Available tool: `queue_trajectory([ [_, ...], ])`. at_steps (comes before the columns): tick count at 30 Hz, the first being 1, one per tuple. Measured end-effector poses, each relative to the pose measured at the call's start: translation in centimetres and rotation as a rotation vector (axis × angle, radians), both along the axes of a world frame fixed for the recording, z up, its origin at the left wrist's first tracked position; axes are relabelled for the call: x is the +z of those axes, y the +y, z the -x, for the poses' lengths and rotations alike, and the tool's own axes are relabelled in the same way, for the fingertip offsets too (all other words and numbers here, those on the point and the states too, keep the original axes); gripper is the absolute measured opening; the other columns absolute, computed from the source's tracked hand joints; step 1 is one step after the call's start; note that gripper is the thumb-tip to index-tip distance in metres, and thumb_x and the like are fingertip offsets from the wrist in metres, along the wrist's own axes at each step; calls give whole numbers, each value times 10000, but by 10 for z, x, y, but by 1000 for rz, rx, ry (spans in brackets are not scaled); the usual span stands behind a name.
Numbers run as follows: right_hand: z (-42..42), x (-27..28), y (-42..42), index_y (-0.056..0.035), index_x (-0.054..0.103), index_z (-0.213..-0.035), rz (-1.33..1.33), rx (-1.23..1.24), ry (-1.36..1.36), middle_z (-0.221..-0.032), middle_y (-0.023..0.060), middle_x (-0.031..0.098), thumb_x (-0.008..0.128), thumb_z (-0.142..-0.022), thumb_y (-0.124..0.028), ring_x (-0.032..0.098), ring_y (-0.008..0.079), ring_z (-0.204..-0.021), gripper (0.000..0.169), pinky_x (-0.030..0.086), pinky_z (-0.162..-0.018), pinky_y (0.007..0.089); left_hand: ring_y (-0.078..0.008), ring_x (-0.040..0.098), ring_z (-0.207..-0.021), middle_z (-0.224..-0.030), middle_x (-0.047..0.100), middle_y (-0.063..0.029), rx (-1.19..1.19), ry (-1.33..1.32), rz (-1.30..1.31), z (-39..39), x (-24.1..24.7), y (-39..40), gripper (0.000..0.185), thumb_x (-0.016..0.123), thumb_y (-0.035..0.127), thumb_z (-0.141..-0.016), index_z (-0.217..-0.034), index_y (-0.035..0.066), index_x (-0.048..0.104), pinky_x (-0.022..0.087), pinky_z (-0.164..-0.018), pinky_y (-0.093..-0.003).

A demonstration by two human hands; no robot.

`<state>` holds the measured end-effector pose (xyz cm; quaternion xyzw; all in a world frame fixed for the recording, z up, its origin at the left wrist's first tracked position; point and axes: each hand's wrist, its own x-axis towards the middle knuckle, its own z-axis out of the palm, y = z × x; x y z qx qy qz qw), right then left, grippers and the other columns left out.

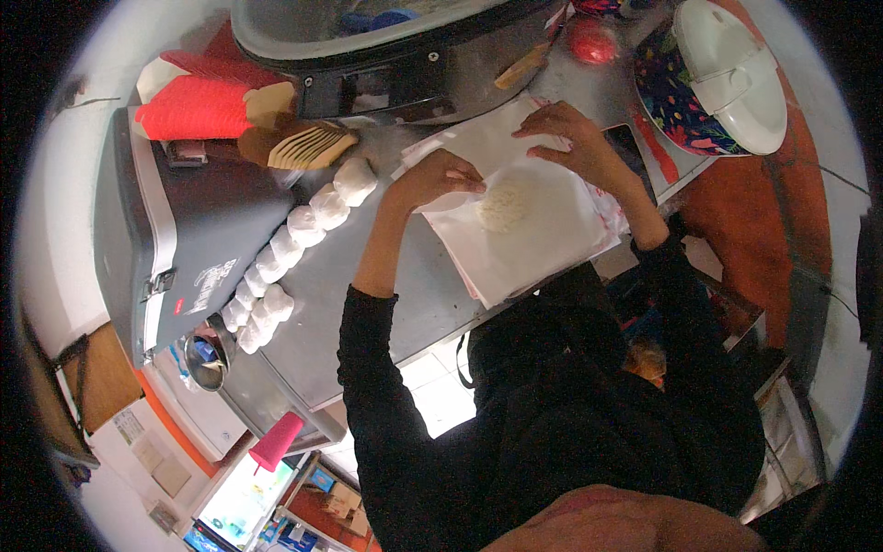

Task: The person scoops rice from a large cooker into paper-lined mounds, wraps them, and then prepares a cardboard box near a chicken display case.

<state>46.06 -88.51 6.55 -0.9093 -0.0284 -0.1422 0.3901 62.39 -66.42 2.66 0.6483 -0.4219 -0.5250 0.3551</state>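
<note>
A round, flat white patty of grainy food [503,205] lies on a stack of white paper sheets [531,255] with red print along the edges. My left hand [441,178] is at the left of the food, with thumb and fingers pinched on a lifted, curled edge of the top sheet [452,201]. Over the far right part of the paper hovers my right hand [566,141], fingers spread and curved, with nothing visible in it. Several white wrapped bundles [305,225] line the steel counter to the left.
A dark cooler box [221,207] stands behind the bundles, near stacked red cups [196,107] and tan trays [310,146]. A glass-fronted appliance [414,76] borders the far side. A dark phone-like slab [628,148], a red utensil [655,145] and a white-lidded patterned container [738,83] are at right.
</note>
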Motion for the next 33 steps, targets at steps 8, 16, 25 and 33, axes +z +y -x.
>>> queue_trajectory([
  [8,-4,-7,-15,-39,666,-874,-117,96,338,-870,100,649,716,-744,-191,612,245,-822,205,465,-797,355,-123,572,-676,-708,662,-62,-24,-12,-46,-3,5,-11,239,737,236,-724,-782,8,698,448,-674,-263],
  [16,-11,-18,-19,1,637,-819,-126,116,423,-807,120,647,758,-707,-228,612,255,-718,282,479,-727,355,-133,598,-727,-728,661,-26,-40,-6,-48,-8,0,-10,203,733,219,-713,-760,30,679,460,-742,-288],
  [25,-31,-50,-11,44,606,-1053,8,-24,304,-964,210,629,731,-684,-462,581,328,-953,639,383,-942,402,-242,590,-876,-920,628,-113,365,-595,134,2,3,-9,243,649,218,-807,-964,34,631,435,-817,-364],
  [33,59,-80,-21,54,602,-980,13,5,717,-933,228,615,671,-783,-387,586,360,-857,488,454,-802,425,-273,548,-903,-983,592,-99,506,-643,215,126,10,-30,156,582,160,-840,-976,86,596,395,-822,-393],
])
